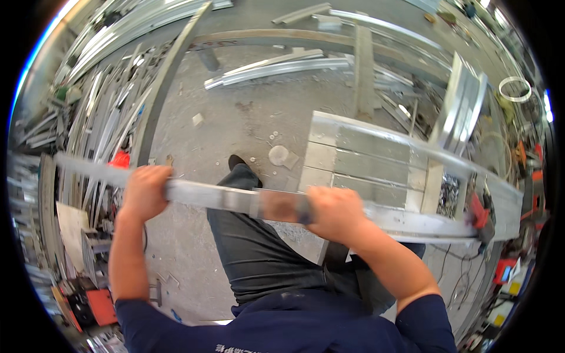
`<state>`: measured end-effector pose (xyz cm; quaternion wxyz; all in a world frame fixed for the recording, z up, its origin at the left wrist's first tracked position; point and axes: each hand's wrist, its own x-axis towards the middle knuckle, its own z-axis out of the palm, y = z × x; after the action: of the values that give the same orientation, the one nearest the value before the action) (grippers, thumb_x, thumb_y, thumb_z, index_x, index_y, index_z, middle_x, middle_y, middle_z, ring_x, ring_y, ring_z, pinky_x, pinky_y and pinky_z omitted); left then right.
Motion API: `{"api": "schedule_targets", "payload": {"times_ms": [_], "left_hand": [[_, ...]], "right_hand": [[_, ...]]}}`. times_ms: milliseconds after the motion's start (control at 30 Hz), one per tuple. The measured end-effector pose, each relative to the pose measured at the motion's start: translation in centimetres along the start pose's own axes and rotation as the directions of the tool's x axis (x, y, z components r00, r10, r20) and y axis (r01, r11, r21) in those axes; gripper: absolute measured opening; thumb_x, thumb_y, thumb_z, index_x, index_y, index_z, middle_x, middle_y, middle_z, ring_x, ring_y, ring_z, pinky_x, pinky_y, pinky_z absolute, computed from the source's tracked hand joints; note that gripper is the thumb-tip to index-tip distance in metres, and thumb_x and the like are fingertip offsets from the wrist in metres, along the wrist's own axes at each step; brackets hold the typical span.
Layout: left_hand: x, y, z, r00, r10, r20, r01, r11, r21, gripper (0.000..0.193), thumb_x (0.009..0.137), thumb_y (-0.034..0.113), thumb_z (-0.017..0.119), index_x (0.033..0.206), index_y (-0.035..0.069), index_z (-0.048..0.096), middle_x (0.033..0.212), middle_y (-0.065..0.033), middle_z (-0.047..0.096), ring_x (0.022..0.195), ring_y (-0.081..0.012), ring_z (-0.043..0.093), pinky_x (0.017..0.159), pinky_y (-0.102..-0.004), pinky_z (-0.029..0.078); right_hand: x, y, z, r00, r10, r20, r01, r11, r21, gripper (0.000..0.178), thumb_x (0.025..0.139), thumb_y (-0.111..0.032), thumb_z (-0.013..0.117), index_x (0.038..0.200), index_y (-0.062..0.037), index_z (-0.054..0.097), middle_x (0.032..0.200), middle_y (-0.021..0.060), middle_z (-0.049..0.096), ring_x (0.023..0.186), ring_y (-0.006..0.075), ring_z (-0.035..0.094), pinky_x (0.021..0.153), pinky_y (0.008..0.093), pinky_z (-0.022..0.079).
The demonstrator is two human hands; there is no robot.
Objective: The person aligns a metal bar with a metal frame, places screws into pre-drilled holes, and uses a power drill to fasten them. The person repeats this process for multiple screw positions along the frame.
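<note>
Across my lap, a long silver metal bar (203, 195) is held in both hands, slanting from the far left down toward the middle. My left hand (147, 193) is wrapped round it about midway. My right hand (335, 213) closes round the right end, beside a brownish, dark-edged section (279, 206) of the bar. Motion blurs the bar's left end. Just beyond and right of my right hand stands a metal bench (365, 125) with pale and grey slats. My right hand partly hides its near rail (412, 223).
A red and dark tool (479, 213) sits at the bench's right end, with cables below. Long metal profiles (97, 112) pile up at left. A grey beam frame (271, 39) stands ahead, with loose profiles (282, 67) inside. More upright profiles (462, 106) lean at right.
</note>
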<state>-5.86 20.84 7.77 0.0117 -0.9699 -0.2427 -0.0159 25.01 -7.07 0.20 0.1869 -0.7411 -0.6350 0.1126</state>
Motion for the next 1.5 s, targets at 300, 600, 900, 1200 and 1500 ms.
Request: {"api": "schedule_targets", "payload": {"times_ms": [300,600,900,1200,1500], "left_hand": [[-6.7,-6.4,-9.4,0.961,-0.24,0.139,0.159,0.888,0.432,0.019,0.061,-0.001,0.069,0.076,0.002,0.057,0.08,-0.0156,0.061,0.086,-0.0401,0.06,0.081,-0.0488,0.046],[-2.1,-7.0,-0.3,0.889,-0.303,0.343,0.225,0.942,0.247,0.02,0.062,0.003,0.072,0.081,0.004,0.065,0.093,-0.0178,0.07,0.093,-0.0415,0.065,0.089,-0.0479,0.051],[0.4,-10.3,9.4,0.868,-0.118,0.482,0.093,0.993,0.075,0.024,0.057,0.006,0.073,0.079,0.004,0.063,0.081,-0.0149,0.067,0.089,-0.0384,0.065,0.086,-0.0459,0.048],[3.9,-3.0,13.2,0.869,-0.039,0.494,0.055,0.998,-0.019,0.023,0.06,0.01,0.073,0.081,0.007,0.065,0.081,-0.014,0.067,0.086,-0.0389,0.066,0.078,-0.0472,0.051],[7.4,4.4,17.5,0.829,0.125,0.545,-0.053,0.988,-0.146,0.024,0.061,0.015,0.075,0.082,0.008,0.064,0.086,-0.0115,0.069,0.087,-0.0374,0.068,0.075,-0.0462,0.054]], "right_hand": [[8.3,-9.2,12.1,0.986,-0.166,-0.016,0.161,0.926,0.341,0.037,0.073,-0.017,0.077,0.101,-0.0055,0.055,0.092,0.0126,0.067,0.087,0.0318,0.069,0.076,0.0428,0.055],[6.9,-4.7,15.0,0.979,-0.054,0.199,-0.003,0.961,0.276,0.034,0.079,-0.013,0.073,0.106,-0.0048,0.055,0.1,0.0137,0.068,0.092,0.0331,0.07,0.075,0.0447,0.056],[5.1,-1.8,11.8,0.975,-0.019,0.22,-0.002,0.995,0.095,0.064,0.082,-0.026,0.079,0.135,-0.0012,0.053,0.125,0.0158,0.062,0.124,0.0332,0.057,0.112,0.0473,0.038],[-8.8,9.1,3.4,0.892,0.2,-0.405,-0.17,0.979,0.109,0.048,0.082,-0.034,0.083,0.118,-0.0063,0.068,0.103,0.0099,0.068,0.101,0.0301,0.063,0.089,0.0427,0.05],[-20.1,15.1,3.9,0.702,0.565,-0.434,-0.568,0.812,0.137,0.033,0.08,-0.033,0.084,0.085,-0.0055,0.066,0.066,0.0099,0.057,0.061,0.0321,0.056,0.058,0.0399,0.045]]}}
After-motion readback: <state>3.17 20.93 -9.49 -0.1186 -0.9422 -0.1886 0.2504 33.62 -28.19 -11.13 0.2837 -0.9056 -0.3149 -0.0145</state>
